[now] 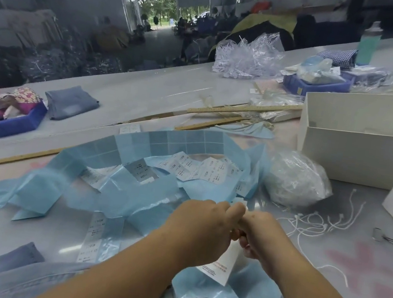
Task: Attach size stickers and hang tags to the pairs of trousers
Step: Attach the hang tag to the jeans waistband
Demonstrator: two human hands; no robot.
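Head view: white hang tag (221, 265) held low at centre, pinched between the curled fingers of left hand (201, 228) and right hand (260, 235), knuckles touching. Blue sticker backing strips (118, 188) sprawl beyond on the table (127, 92); white string loops (317, 223) lie right.

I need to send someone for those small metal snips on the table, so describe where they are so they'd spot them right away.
Start at the big white open box on the table's right side, then come toward the person past the clear bag of white strings. Just right of the loose white strings lie the snips: the only small, dark metal tool on that bare grey patch.
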